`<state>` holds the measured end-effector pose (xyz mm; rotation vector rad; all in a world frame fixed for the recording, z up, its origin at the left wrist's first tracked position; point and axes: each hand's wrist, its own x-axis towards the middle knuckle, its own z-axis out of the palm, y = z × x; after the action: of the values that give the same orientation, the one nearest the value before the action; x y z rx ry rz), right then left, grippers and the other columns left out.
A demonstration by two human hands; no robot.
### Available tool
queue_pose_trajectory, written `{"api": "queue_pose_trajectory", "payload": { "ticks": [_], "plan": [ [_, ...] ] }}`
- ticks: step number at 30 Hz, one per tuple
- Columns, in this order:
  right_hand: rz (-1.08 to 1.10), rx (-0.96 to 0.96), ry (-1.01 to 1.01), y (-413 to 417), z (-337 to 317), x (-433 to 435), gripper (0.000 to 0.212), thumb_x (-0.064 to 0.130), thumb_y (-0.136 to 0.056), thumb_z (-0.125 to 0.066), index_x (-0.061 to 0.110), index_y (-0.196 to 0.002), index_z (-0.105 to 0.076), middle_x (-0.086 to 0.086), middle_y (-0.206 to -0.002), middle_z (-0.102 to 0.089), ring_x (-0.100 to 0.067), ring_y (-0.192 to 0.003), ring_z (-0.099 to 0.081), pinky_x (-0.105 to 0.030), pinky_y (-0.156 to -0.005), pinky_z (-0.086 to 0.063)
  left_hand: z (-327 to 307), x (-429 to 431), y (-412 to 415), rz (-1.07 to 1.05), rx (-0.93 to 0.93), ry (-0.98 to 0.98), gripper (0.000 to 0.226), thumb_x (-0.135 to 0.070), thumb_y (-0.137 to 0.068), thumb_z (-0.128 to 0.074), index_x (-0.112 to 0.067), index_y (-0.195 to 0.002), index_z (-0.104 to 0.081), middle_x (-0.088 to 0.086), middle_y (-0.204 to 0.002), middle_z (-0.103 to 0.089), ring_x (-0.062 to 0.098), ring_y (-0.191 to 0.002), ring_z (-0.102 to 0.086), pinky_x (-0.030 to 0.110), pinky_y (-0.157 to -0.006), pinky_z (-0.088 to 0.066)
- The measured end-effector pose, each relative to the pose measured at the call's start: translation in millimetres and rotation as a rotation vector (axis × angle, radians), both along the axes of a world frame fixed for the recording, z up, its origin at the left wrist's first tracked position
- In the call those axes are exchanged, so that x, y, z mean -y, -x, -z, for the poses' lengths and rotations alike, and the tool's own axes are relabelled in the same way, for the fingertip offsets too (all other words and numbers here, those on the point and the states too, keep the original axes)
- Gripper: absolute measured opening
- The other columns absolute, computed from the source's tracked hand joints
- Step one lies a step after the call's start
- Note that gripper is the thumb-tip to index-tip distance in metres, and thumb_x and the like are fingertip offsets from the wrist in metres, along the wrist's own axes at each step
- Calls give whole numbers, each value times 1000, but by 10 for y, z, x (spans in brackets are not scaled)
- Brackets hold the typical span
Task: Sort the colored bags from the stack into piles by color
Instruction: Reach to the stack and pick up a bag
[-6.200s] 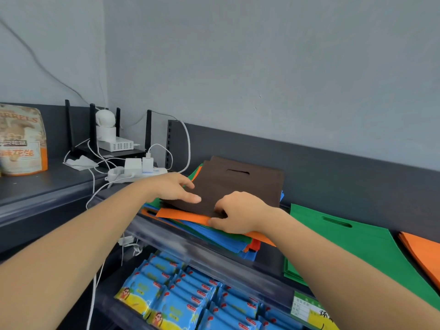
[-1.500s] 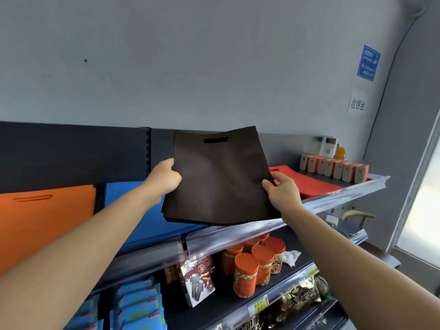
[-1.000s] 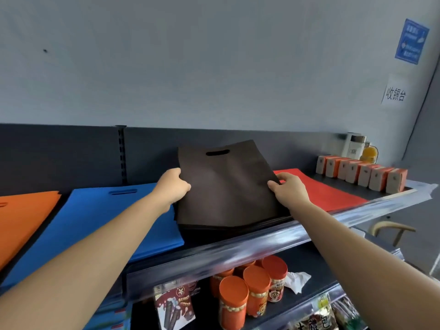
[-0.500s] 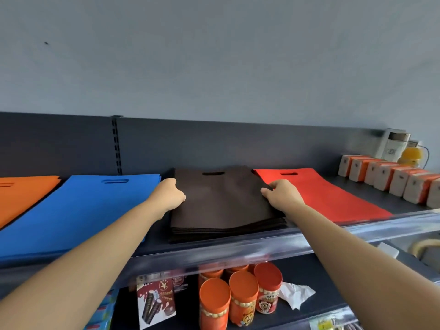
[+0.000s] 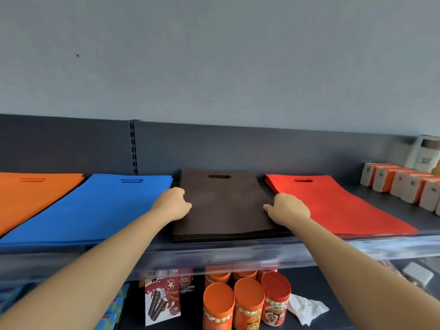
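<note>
A: Where does the brown bag pile (image 5: 225, 206) sit?

B: Flat on the top shelf (image 5: 238, 252), between the blue bag pile (image 5: 90, 206) on its left and the red bag pile (image 5: 333, 206) on its right. Its handle cut-out faces the dark back panel (image 5: 262, 148). An orange bag pile (image 5: 31, 194) lies further left, partly cut off by the frame edge.

A: And the person's hands?

B: The left hand (image 5: 172, 206) rests on the brown pile's left edge, fingers curled down over it. The right hand (image 5: 288, 208) is on the right edge, thumb lying on the top bag. Both touch the pile, though whether the fingers pinch the fabric or only press on it is hard to say from this angle.

A: Anything else nearby?

B: At the right end of the shelf stands a row of small orange-and-white boxes (image 5: 402, 184). On the shelf below stand orange-lidded canisters (image 5: 247, 303), beside them a snack packet (image 5: 163, 301) and a crumpled white tissue (image 5: 307, 308).
</note>
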<state>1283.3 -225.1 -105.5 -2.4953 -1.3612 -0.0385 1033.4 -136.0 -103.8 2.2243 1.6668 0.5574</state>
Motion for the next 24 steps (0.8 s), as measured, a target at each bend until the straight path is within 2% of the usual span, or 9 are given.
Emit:
{"api": "queue_pose_trajectory", "payload": {
  "ticks": [2,5,7,9,11,13,16,20,24],
  "plan": [
    [-25,119,-33,65,-28,29,36,40,-93,-54,12,-114,-59,-10,-120,-57,-30,-114,-53,-34,-79,-42,-27,23,34,15,-61,-18,18,-23,-95,-53,-12,-109,-53,1,-104,-52,21,-95,-43,29,-76,-33],
    [-115,209,-148,204,-107,18,34,38,-93,-54,14,-117,-58,-9,-121,-53,-29,-119,-46,-35,-84,-43,-106,89,105,30,-153,-82,39,-29,-96,-53,-7,-128,-53,7,-132,-48,24,-117,-49,32,-85,-40],
    [-199,212,-187,322,-156,-25,37,38,-93,-54,15,-121,-57,-9,-121,-53,-28,-120,-45,-36,-87,-44,-155,138,175,33,-207,-143,41,-32,-97,-51,-8,-131,-51,7,-135,-46,25,-123,-45,32,-91,-40],
    [-291,227,-189,467,-181,-72,42,40,-93,-53,15,-127,-55,-9,-122,-54,-28,-121,-45,-37,-91,-44,-195,185,281,23,-278,-199,34,-33,-97,-50,-8,-120,-55,7,-126,-49,25,-118,-47,33,-88,-40],
    [-375,226,-178,639,-190,-111,46,41,-93,-53,17,-132,-52,-8,-125,-54,-28,-122,-46,-38,-95,-44,-226,245,427,-10,-359,-263,23,-31,-98,-49,-9,-95,-54,5,-109,-49,23,-102,-49,32,-78,-41],
    [-455,214,-163,830,-197,-143,49,42,-93,-53,19,-136,-48,-7,-129,-53,-28,-124,-45,-38,-98,-42,-249,321,602,-48,-439,-308,24,-30,-98,-47,-9,-86,-50,3,-101,-48,22,-92,-47,33,-76,-40],
    [-579,186,-141,1155,-223,-187,52,41,-94,-52,20,-140,-44,-6,-135,-50,-27,-128,-42,-38,-100,-40,-263,443,907,-109,-542,-349,24,-31,-98,-48,-9,-94,-55,3,-105,-52,23,-96,-50,31,-75,-34],
    [-752,158,-109,1677,-231,-249,52,40,-94,-53,18,-140,-43,-7,-137,-50,-27,-127,-43,-40,-101,-42,-267,676,1362,-219,-634,-376,20,-30,-97,-50,-12,-90,-52,2,-98,-54,21,-84,-45,32,-70,-32],
    [-891,134,-69,2243,-227,-279,58,40,-94,-53,20,-145,-36,-6,-145,-42,-26,-132,-39,-42,-103,-42,-267,885,1870,-307,-683,-341,23,-30,-97,-50,-12,-110,-57,5,-114,-57,25,-108,-52,34,-79,-35]
  ]
}}
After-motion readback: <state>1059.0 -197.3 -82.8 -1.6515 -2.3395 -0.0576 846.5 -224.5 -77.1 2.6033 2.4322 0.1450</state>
